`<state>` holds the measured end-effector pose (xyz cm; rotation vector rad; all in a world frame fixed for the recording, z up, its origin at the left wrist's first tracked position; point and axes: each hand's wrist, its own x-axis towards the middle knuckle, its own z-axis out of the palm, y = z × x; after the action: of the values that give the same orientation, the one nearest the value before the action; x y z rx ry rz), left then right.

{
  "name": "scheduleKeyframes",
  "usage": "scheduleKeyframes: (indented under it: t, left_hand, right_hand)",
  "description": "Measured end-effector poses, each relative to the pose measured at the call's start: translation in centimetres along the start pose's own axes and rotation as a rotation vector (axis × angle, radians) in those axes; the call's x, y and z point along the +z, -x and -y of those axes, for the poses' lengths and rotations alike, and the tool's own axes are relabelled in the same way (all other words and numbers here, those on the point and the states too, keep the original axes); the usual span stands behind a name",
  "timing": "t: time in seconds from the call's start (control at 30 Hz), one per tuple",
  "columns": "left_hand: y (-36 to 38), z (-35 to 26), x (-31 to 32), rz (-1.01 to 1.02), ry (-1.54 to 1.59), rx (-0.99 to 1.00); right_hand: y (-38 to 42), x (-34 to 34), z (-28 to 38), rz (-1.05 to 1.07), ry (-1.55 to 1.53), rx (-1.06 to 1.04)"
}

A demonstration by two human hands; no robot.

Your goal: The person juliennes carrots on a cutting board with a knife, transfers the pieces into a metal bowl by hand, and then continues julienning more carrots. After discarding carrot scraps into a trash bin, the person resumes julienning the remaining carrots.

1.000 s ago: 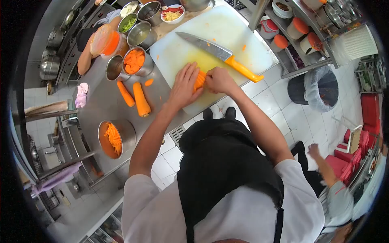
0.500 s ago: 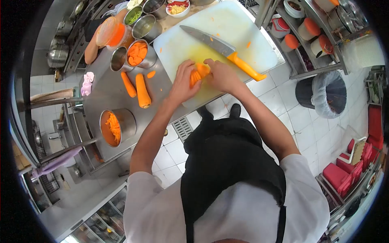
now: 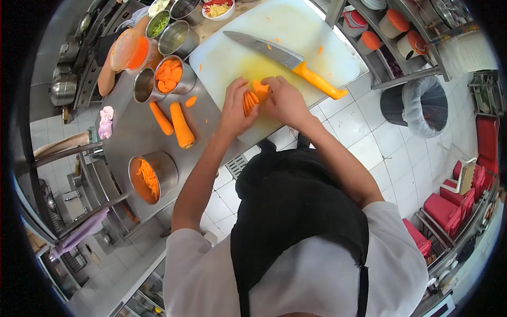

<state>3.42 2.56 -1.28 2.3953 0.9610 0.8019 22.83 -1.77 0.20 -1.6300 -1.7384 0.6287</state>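
My left hand [image 3: 238,105] is closed round a stack of carrot slices [image 3: 250,102] over the white cutting board [image 3: 224,53]. Beside it, my right hand [image 3: 283,100] grips another carrot piece [image 3: 260,90] with its fingertips. The knife [image 3: 269,51], with a yellow handle, lies flat on the board beyond both hands, its handle over the right edge. Two peeled carrots [image 3: 182,126] rest on the steel table left of the board, near a metal pot of carrot chunks [image 3: 169,75].
A pot with shredded carrot [image 3: 158,177] stands near the table's left front. Metal cups and a bowl [image 3: 218,9] line the back. Another person's arm [image 3: 107,74] shows at the back left. A bin [image 3: 395,105] stands right.
The view has shifted slightly. My hands have drawn a little apart, and the carrot piece at my right fingertips is now separated from the slices in my left hand.
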Motion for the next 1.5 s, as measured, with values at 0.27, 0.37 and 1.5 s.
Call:
scheduleKeyframes:
  t: [0.27, 0.37, 1.5]
  left_hand:
    - [0.0, -0.4, 0.1, 0.002, -0.031, -0.018]
    - [0.0, -0.6, 0.1, 0.008, -0.041, -0.031]
    - [-1.2, -3.3, 1.0, 0.239, -0.503, -0.110]
  right_hand:
    - [-2.1, 0.7, 0.5, 0.091, 0.060, 0.095]
    - [-2.3, 0.4, 0.3, 0.139, -0.080, 0.083]
    - [0.0, -10.8, -4.8, -0.117, 0.164, 0.141]
